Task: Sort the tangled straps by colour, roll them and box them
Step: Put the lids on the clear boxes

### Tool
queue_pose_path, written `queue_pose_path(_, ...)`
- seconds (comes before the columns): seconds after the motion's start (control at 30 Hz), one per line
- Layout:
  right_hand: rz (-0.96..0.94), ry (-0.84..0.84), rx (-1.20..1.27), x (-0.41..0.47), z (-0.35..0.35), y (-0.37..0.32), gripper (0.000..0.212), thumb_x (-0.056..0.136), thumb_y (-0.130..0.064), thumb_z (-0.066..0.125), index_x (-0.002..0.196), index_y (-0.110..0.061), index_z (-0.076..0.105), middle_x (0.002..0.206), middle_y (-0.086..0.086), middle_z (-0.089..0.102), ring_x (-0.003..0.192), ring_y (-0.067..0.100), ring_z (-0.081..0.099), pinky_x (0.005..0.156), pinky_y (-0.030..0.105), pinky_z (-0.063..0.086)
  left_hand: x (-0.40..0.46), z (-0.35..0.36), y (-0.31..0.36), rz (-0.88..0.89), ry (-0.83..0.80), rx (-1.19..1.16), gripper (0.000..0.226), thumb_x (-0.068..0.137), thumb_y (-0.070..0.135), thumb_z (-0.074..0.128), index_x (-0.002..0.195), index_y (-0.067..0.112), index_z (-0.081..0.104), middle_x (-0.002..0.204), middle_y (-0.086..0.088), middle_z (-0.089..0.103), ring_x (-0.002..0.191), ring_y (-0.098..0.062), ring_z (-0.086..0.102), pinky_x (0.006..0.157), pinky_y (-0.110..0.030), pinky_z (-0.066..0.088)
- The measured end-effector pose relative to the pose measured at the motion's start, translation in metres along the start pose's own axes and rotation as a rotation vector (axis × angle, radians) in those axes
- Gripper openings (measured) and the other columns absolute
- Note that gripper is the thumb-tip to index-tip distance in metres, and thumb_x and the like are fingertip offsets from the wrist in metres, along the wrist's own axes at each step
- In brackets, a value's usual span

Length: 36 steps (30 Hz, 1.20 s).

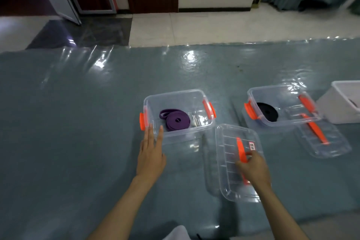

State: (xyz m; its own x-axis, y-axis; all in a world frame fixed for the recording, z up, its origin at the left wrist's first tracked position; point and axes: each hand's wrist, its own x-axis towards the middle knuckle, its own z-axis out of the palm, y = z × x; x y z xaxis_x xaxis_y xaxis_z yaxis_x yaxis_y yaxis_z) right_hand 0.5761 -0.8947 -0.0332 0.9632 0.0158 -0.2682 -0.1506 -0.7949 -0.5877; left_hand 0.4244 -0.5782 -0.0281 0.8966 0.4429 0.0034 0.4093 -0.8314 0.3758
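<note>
My left hand (151,154) lies flat with its fingers (150,132) straight, the tips touching the near wall of the clear box (176,94); it holds nothing; my right hand (253,167) is curled on the orange handle (240,150) of the loose lid (229,181), which I hold tilted just beside the box. The purple strap (176,121) sits coiled inside, one loose loop sticking out of the roll toward the left; a black strap (267,112) is coiled in the second box (282,88) to the right, whose own lid (327,146) lies against its front.

I judge the lid light and stiff, a bit springy, and slick; the handle is the sure place to take it; the box is light enough to skid on the glossy bench (78,122), so my flat hand should steady it. The strap looks rubbery and may spring open, so the loop wants tucking down.

My thumb on the handle is hidden; glare blurs the box floor; the lid's label (252,145) is unreadable; a white bin (342,103) is cut off at the right edge.
</note>
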Motion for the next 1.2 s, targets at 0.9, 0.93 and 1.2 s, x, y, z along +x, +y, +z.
queue_pose_path(0.9, -0.917, -0.231, -0.49, 0.068, 0.089, -0.243, 0.044, 0.085, -0.015, 0.074, 0.127, -0.026, 0.069, 0.118, 0.005, 0.061, 0.11, 0.03, 0.056, 0.087, 0.039, 0.047, 0.091, -0.022, -0.021, -0.326, 0.169, -0.326, 0.06, 0.111, 0.031, 0.045, 0.164, 0.01, 0.03, 0.162, -0.013, 0.039, 0.137, -0.035, 0.042, 0.116, -0.043, 0.033)
queue_pose_path(0.93, -0.938, -0.25, -0.474, 0.068, 0.095, -0.244, 0.045, 0.085, -0.008, 0.072, 0.127, -0.024, 0.069, 0.118, 0.005, 0.06, 0.11, 0.03, 0.055, 0.089, 0.041, 0.048, 0.092, -0.019, -0.021, -0.334, 0.179, -0.329, 0.059, 0.111, 0.03, 0.045, 0.164, 0.009, 0.029, 0.162, -0.013, 0.038, 0.137, -0.035, 0.042, 0.116, -0.043, 0.032)
queue_pose_path(1.2, -0.996, -0.038, -0.2, 0.103, 0.085, -0.201, 0.05, 0.082, -0.002, 0.078, 0.13, -0.017, 0.073, 0.132, 0.013, 0.063, 0.124, 0.035, 0.057, 0.107, 0.05, 0.046, 0.097, 0.005, -0.024, -0.584, 0.244, -0.835, 0.059, 0.11, 0.028, 0.051, 0.164, 0.017, 0.03, 0.17, -0.007, 0.03, 0.158, -0.027, 0.027, 0.127, -0.04, 0.024)
